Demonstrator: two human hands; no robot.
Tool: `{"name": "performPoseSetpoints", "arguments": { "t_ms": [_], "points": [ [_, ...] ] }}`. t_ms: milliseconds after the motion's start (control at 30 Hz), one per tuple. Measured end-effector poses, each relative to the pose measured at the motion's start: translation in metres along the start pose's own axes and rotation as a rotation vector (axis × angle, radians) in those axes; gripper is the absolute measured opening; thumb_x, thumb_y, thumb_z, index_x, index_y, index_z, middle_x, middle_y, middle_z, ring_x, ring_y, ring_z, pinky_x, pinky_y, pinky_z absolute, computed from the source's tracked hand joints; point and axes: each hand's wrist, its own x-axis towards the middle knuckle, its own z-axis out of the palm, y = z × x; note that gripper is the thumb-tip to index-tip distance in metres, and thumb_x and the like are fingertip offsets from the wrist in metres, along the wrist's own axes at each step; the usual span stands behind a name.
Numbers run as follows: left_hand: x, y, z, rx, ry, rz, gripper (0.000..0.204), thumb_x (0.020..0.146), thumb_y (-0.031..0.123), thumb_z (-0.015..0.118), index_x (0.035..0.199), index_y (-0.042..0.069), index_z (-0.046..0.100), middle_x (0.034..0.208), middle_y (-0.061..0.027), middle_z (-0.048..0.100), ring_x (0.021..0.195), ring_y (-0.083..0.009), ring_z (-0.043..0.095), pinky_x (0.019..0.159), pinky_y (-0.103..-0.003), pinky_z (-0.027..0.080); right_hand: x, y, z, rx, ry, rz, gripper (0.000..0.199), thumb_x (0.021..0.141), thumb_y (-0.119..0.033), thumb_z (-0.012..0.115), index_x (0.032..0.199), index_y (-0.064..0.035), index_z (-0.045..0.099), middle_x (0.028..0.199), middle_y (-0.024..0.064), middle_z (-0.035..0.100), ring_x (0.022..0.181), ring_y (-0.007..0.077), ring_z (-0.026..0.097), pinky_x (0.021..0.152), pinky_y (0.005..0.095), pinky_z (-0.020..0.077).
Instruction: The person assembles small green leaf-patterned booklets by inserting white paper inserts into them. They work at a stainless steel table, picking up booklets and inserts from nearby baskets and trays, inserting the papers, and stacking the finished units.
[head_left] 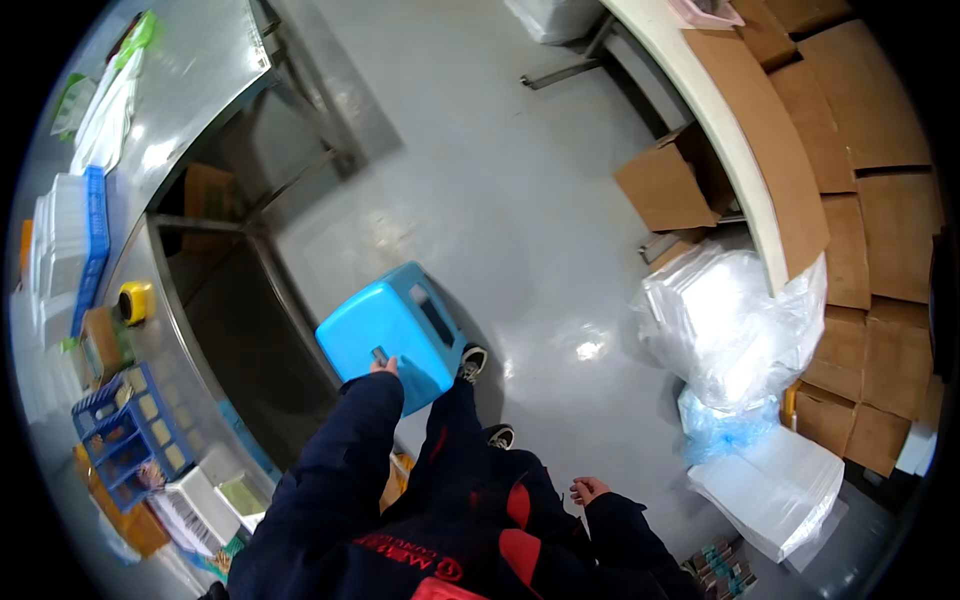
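A bright blue plastic stool (pixel 350 325) stands out below me, a little left of the middle, with a dark slot in its side. My left hand (pixel 385 366) is at the small grip hole in its top, fingers hooked at the hole's edge and closed on it. Hanging apart from everything by my right side is my right hand (pixel 588 490), its fingers loosely bent and apart, with nothing visible in them. My shoes are close beside the stool.
On the left, a metal table (pixel 215 60) and a worktop carry a blue divided basket (pixel 130 440), a yellow tape measure (pixel 135 302) and clear containers. Plastic-wrapped bundles (pixel 715 315), an open carton (pixel 665 190), a curved white table (pixel 735 150) and stacked cardboard boxes (pixel 865 100) are right.
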Motion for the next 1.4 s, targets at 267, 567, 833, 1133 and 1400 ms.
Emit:
{"name": "performPoseSetpoints", "arguments": {
  "t_ms": [267, 567, 833, 1133, 1400],
  "points": [
    [-0.007, 0.064, 0.017, -0.102, -0.190, -0.309, 0.087, 0.096, 0.051, 0.083, 0.159, 0.002, 0.049, 0.123, -0.0237, 0.073, 0.089, -0.0369, 0.074, 0.070, -0.047, 0.059, -0.011, 0.000, -0.042, -0.028, 0.009, 0.083, 0.035, 0.114, -0.024, 0.061, 0.137, 0.0020, 0.068, 0.113, 0.0133, 0.079, 0.092, 0.0206, 0.077, 0.081, 0.0355, 0.0629],
    [-0.049, 0.254, 0.088, 0.333, -0.202, -0.009, 0.056, 0.100, 0.042, 0.080, 0.127, -0.006, 0.072, 0.096, -0.0166, 0.079, 0.075, -0.0309, 0.076, 0.068, -0.043, 0.060, 0.089, -0.002, -0.118, -0.433, -0.233, 0.012, 0.052, 0.110, -0.040, 0.059, 0.148, -0.0065, 0.067, 0.121, 0.0167, 0.080, 0.113, 0.0325, 0.076, 0.107, 0.0420, 0.0577],
    [-0.023, 0.476, 0.274, 0.273, -0.329, -0.039, 0.069, 0.095, 0.038, 0.089, 0.140, -0.008, 0.065, 0.109, -0.0165, 0.074, 0.082, -0.0251, 0.074, 0.063, -0.040, 0.062, 0.183, -0.076, -0.259, 0.196, -0.078, 0.112, 0.043, 0.112, -0.033, 0.061, 0.140, -0.0015, 0.069, 0.118, 0.0188, 0.080, 0.095, 0.0259, 0.078, 0.080, 0.0404, 0.0620],
    [-0.006, 0.723, 0.487, 0.649, -0.566, 0.550, 0.081, 0.090, 0.058, 0.088, 0.139, -0.004, 0.070, 0.105, -0.0170, 0.081, 0.075, -0.0261, 0.078, 0.073, -0.040, 0.063, 0.242, -0.095, -0.336, 0.458, -0.029, 0.478, 0.052, 0.108, -0.027, 0.073, 0.155, -0.0118, 0.059, 0.128, 0.0202, 0.076, 0.109, 0.0357, 0.076, 0.098, 0.0483, 0.0605],
    [0.063, 0.901, 0.654, 0.651, -0.608, 1.134, 0.058, 0.109, 0.045, 0.064, 0.148, 0.002, 0.067, 0.140, -0.0226, 0.073, 0.133, -0.0393, 0.067, 0.113, -0.045, 0.052, 0.295, -0.325, -0.260, 0.506, 0.066, 0.337, 0.046, 0.105, -0.024, 0.073, 0.146, -0.0162, 0.054, 0.115, 0.0154, 0.072, 0.101, 0.0339, 0.071, 0.095, 0.0468, 0.0557]
  ]
}}
